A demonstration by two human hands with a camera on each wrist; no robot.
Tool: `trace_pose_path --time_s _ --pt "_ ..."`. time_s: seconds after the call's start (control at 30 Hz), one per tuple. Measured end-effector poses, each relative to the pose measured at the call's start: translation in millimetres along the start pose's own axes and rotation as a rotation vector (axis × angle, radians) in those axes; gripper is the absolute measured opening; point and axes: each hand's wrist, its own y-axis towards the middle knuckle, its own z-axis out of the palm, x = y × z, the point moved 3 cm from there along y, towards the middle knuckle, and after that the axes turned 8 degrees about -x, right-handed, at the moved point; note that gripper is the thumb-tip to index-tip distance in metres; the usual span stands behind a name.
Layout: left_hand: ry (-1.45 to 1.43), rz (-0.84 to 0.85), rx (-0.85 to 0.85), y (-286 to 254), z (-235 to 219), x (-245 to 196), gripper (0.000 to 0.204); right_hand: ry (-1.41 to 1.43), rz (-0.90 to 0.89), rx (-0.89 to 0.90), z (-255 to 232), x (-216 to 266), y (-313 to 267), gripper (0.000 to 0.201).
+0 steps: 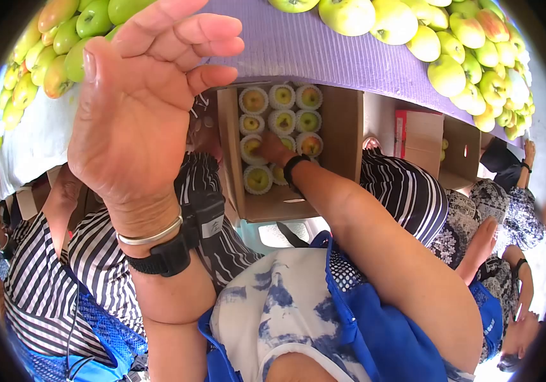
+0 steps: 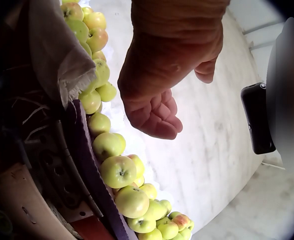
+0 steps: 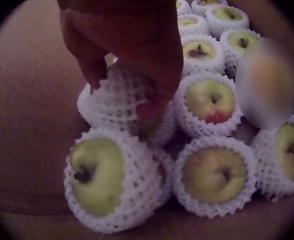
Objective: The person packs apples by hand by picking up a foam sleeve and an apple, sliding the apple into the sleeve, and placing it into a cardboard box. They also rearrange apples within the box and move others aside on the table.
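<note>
My right hand (image 1: 274, 150) reaches down into a cardboard box (image 1: 342, 149) that holds rows of apples in white foam nets. In the right wrist view its thumb and fingers grip a netted apple (image 3: 119, 97) beside the box wall, and the hand covers much of it. Another netted apple (image 3: 99, 175) leans on its side just in front, its stem turned sideways. My left hand (image 1: 142, 118) is raised high near the head camera, palm showing, fingers loosely bent and nothing in them. Seen from the left wrist, that hand (image 2: 169, 65) hangs above a pale surface beside loose apples (image 2: 119, 170).
Heaps of green-yellow apples (image 1: 458, 63) lie on a table with a purple covering (image 1: 298, 48) above the box. People in striped and patterned clothes sit close on both sides. More cardboard boxes (image 1: 421, 137) stand to the right. A black device (image 2: 257, 119) shows in the left wrist view.
</note>
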Motion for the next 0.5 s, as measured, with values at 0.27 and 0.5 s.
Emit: trace_pose_path --time_s 0.27,0.5 --pt "0.005 -0.006 -0.017 0 1 4 0.079 0.114 0.072 -0.003 -9 7 -13 0.082" --pt "-0.006 -0.021 -0.014 -1 -2 -1 0.078 -0.107 -0.052 -0.090 -16 22 -28 0.090"
